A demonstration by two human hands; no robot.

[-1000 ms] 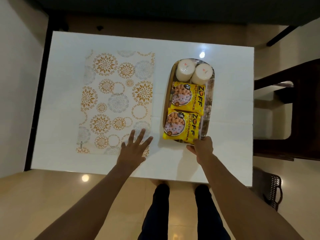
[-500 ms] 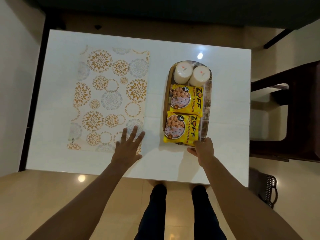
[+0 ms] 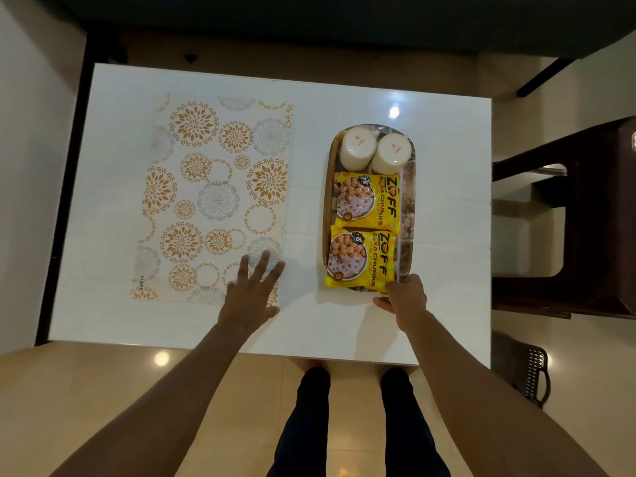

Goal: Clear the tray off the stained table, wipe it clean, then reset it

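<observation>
An oval tray (image 3: 407,204) lies on the right half of the white table (image 3: 447,187). It carries two yellow soya chunk packets (image 3: 364,232) and, at its far end, two white cups (image 3: 373,151) standing upside down. My right hand (image 3: 404,299) grips the tray's near rim. A placemat (image 3: 213,197) with orange and grey flower circles covers the left half. My left hand (image 3: 253,292) rests flat on the placemat's near right corner, fingers spread.
A dark wooden chair (image 3: 585,218) stands to the right of the table. A dark perforated bin (image 3: 533,376) sits on the floor at the right. My legs are below the table's near edge. A wall runs along the left.
Both hands hold the same places on the tray rim and the placemat. The view has shifted slightly; the tray and placemat look unmoved on the table.
</observation>
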